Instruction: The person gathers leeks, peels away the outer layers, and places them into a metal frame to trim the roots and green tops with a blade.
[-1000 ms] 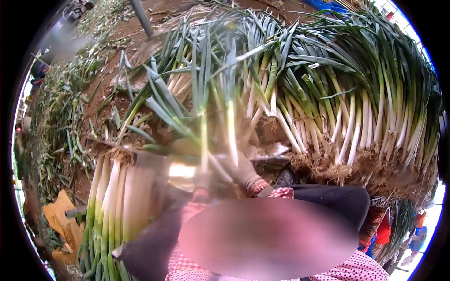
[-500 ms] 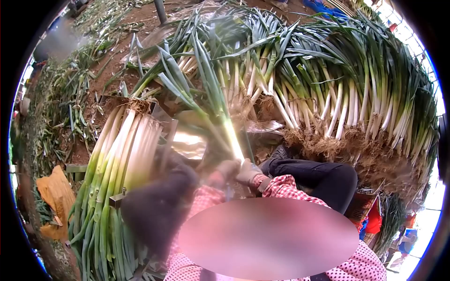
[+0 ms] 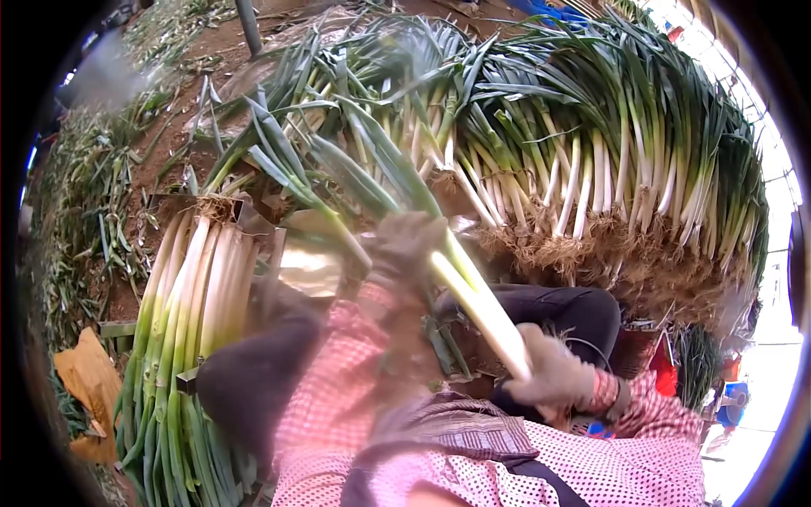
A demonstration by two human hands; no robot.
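Note:
My right hand [image 3: 553, 372], in a pale glove, is closed around the white lower end of a large green onion [image 3: 477, 317]. The stalk slants up and left from it. My left hand [image 3: 410, 241], gloved and blurred by motion, is closed at the green upper part of the same stalk. A loose-hanging green leaf [image 3: 312, 198] runs down to beside the left hand; whether that hand grips it too is hard to tell. Left of my knee, a bundle of trimmed green onions [image 3: 182, 313] lies in a metal holder [image 3: 277, 253], roots away from me.
A long row of untrimmed green onions [image 3: 591, 169] with soil-caked roots stretches across the back and right. Leaf scraps [image 3: 93, 203] cover the ground at the left. My bent legs [image 3: 583, 317] flank the work spot. A brown torn sheet [image 3: 89, 380] lies at lower left.
My hands were close together at the onion's white end. The right hand has moved right and toward me with that end; the left has moved up to the green part.

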